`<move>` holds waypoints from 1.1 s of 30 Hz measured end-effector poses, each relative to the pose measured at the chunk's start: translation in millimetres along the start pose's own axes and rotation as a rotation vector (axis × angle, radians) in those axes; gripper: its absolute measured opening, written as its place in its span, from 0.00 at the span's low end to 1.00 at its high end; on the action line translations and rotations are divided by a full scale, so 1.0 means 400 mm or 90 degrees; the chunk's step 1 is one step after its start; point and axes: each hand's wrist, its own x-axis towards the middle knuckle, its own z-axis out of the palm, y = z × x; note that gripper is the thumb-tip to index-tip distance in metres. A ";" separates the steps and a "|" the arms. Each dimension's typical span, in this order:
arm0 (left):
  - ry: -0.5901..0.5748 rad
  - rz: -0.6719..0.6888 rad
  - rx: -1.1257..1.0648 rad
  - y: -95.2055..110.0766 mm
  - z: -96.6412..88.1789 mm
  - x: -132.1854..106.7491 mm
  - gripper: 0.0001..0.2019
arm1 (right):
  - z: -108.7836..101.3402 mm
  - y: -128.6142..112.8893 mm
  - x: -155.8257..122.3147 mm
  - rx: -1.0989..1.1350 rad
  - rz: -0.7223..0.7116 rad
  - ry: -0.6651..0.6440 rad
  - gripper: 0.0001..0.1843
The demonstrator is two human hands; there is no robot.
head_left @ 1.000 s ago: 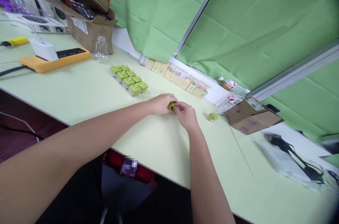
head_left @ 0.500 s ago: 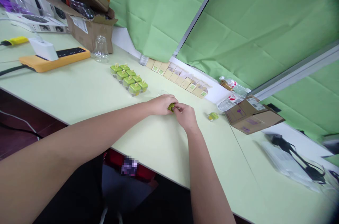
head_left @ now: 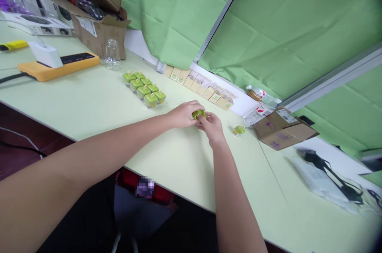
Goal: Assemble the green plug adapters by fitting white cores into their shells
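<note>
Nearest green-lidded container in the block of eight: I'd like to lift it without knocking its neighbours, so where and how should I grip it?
Probably pinch the yellow loop on top, coming from above: it sticks up from the green lid, while neighbouring containers crowd two of its sides.

- Held green piece (head_left: 199,115): smooth, lightly glossy plastic by its look
- Green-lidded tubs (head_left: 143,90): smooth plastic, clear and shiny below
- Table (head_left: 179,157): smooth, softly matt
- Curtain (head_left: 298,26): creased, matt, cloth-like
- Carton (head_left: 270,125): matt brown cardboard
- Bottle (head_left: 259,114): clear, glossy plastic
- Power strip (head_left: 37,71): smooth orange plastic
</note>
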 end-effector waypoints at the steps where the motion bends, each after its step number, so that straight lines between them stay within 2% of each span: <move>1: 0.002 0.001 0.000 0.003 0.000 0.000 0.16 | 0.001 -0.002 -0.001 0.049 0.028 -0.043 0.19; 3: 0.002 0.004 -0.002 0.009 -0.001 0.001 0.17 | 0.003 -0.007 -0.005 0.097 0.045 -0.090 0.16; 8: 0.013 0.010 -0.017 0.019 -0.003 0.003 0.18 | 0.008 -0.011 -0.008 0.155 0.045 -0.075 0.11; 17: 0.009 -0.003 -0.031 0.027 -0.003 0.003 0.17 | 0.004 -0.006 -0.008 0.207 0.058 -0.091 0.15; 22: 0.022 0.003 -0.065 0.040 0.000 -0.003 0.26 | 0.002 -0.014 -0.009 0.248 0.055 -0.068 0.14; 25: 0.051 -0.017 -0.103 0.032 0.009 -0.004 0.29 | -0.005 -0.021 -0.010 0.265 0.041 -0.069 0.15; 28: 0.067 -0.030 -0.108 0.013 0.015 -0.002 0.25 | -0.009 -0.027 -0.013 0.274 0.025 -0.081 0.15; 33: 0.050 -0.071 -0.077 -0.002 0.007 0.001 0.11 | -0.004 -0.031 -0.017 0.285 0.031 -0.126 0.13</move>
